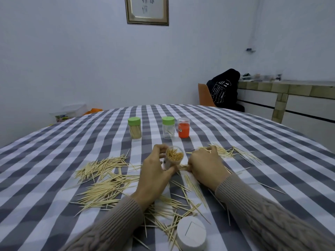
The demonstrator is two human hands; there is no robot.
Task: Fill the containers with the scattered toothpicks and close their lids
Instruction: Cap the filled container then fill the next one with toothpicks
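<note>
My left hand (155,171) grips a clear open container (174,156), tilted toward me and nearly full of toothpicks. My right hand (205,164) rests just right of it, fingers closed on a bunch of toothpicks (220,151) lying on the cloth. Loose toothpicks (103,185) are scattered left, right and near me. A white lid (191,233) lies at the near edge. Farther back stand a green-lidded container (134,127) full of toothpicks, a green-lidded container (168,127) almost empty, and a clear container (183,127) with orange content.
The round table wears a grey-and-white checked cloth (253,142). An orange chair (204,96) with a black garment stands at the far right, beside a counter (290,91). Plastic boxes (72,110) sit on the floor at the far left.
</note>
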